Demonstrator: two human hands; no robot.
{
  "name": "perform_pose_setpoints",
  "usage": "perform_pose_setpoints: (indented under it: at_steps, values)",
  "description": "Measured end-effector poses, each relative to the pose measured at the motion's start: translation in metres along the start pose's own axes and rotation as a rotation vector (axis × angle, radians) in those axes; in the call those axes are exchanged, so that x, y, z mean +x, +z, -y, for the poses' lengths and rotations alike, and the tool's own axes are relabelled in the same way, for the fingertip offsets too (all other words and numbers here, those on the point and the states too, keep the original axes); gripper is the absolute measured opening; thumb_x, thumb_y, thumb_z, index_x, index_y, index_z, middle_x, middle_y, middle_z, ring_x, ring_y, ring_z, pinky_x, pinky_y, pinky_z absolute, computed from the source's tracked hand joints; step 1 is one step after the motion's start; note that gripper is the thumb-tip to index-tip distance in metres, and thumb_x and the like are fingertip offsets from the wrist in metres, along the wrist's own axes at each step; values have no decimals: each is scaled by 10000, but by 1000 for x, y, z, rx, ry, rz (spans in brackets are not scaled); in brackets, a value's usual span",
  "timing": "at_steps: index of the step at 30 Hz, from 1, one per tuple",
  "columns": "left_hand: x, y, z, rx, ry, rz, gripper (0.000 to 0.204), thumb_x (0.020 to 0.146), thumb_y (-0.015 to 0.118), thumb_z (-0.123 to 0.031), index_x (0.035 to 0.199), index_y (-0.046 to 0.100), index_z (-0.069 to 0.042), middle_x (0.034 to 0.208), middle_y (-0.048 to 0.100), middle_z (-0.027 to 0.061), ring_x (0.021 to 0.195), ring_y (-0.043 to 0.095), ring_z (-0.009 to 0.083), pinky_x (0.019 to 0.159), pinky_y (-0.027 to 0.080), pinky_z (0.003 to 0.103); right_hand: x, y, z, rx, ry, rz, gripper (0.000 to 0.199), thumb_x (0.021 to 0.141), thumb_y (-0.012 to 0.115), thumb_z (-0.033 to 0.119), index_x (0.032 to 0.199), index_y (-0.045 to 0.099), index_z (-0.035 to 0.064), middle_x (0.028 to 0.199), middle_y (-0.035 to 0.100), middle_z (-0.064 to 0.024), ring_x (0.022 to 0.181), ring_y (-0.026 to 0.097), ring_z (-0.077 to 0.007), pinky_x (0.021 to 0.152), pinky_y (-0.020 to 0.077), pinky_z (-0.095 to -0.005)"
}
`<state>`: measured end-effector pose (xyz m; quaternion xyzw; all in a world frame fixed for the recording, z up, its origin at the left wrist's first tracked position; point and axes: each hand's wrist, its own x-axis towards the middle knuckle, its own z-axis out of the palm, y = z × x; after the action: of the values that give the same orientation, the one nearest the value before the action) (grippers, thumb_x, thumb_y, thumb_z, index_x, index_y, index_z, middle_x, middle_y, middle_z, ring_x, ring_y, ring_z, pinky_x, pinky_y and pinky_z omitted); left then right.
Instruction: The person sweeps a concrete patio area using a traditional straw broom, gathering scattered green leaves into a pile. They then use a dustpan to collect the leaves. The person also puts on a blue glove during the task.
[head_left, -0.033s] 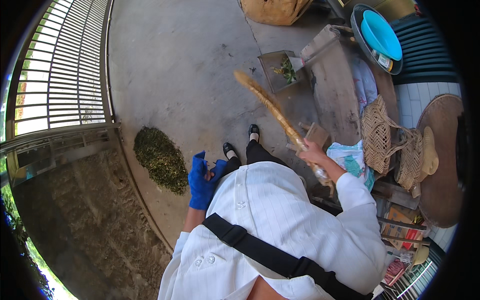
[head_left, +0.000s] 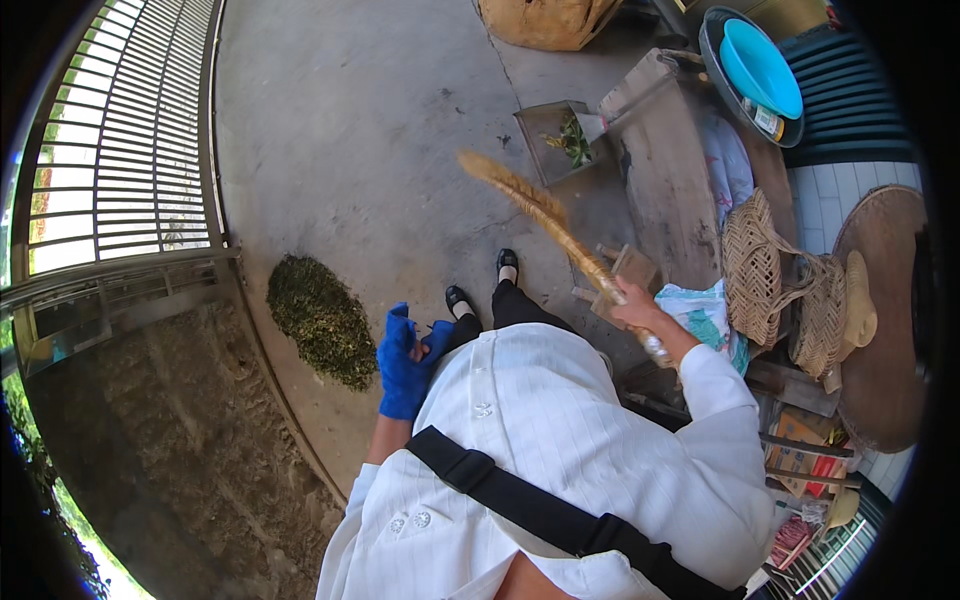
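My right hand (head_left: 632, 305) has its fingers wrapped tight around the handle of a straw broom (head_left: 545, 215), whose bristle end points up and away from me, lifted above the concrete floor (head_left: 360, 130). My left hand (head_left: 405, 365) wears a blue glove (its fingers half curled, holding nothing I can see) and hangs by my hip. A pile of green clippings (head_left: 320, 320) lies on the floor to my left, near the metal gate (head_left: 120, 150). A woven basket (head_left: 770, 275) sits to my right.
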<state>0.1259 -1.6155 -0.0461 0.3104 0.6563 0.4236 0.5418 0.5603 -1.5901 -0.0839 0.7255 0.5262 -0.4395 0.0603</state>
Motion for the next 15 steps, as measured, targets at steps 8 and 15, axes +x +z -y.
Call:
perform_pose_setpoints:
  at_steps: [8, 15]
  values:
    - [12, 17, -4, -380, -303, 5, 208, 865, 510, -268, 885, 537, -62, 583, 412, -29, 471, 388, 64, 509, 395, 245, 11, -126, -51, -896, -70, 101, 719, 684, 570, 52, 1336, 309, 207, 995, 586, -189, 924, 553, -386, 789, 421, -464]
    - [25, 45, -16, 178, 161, 73, 158, 831, 587, -99, 969, 538, -40, 585, 365, -41, 501, 371, 33, 499, 376, 191, 68, -215, -97, -1203, -164, 2, 617, 712, 618, 86, 1258, 429, 303, 875, 622, -95, 812, 616, -258, 691, 451, -380]
